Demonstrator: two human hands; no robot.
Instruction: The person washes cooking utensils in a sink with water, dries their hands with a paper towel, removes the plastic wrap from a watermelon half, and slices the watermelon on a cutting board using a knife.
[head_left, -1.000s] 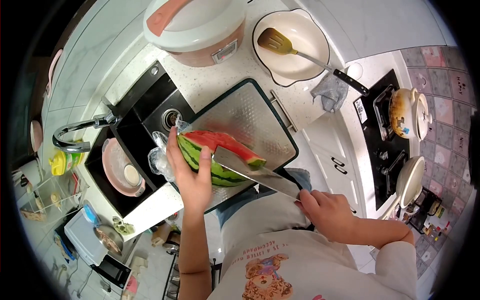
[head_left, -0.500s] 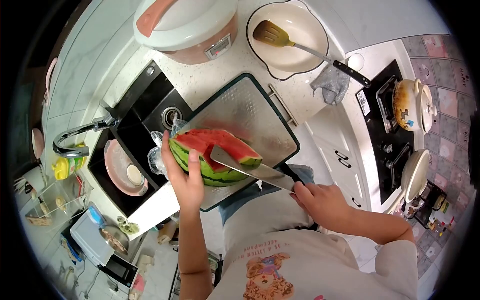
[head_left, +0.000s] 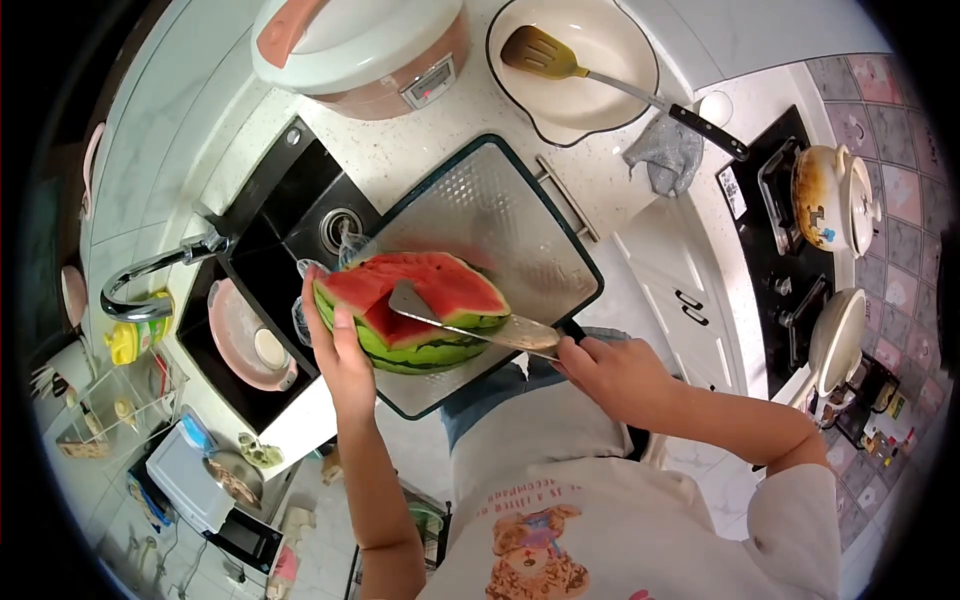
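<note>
A cut piece of watermelon [head_left: 435,280], red flesh upward and green striped rind toward me, lies on a metal-grey cutting board [head_left: 500,190] with a dark rim. My left hand [head_left: 345,360] holds its left end, the thumb on the near rind and the fingers along the side. My right hand [head_left: 620,380] is closed around the handle of a kitchen knife [head_left: 520,332]. The blade reaches left across the melon, its broad tip over a notch in the red flesh. The knife's handle is mostly hidden in my fist.
Left of the board is a black sink [head_left: 290,220] with a faucet [head_left: 150,290] and a pink basin [head_left: 240,335]. Behind stand a rice cooker [head_left: 370,60] and a cream pan [head_left: 560,100] holding a slotted spatula [head_left: 545,52]. A grey cloth [head_left: 668,155] and a stove [head_left: 780,240] are on the right.
The watermelon and my left hand have shifted a little to the left. The knife has moved left too, and its blade face has turned to catch more light.
</note>
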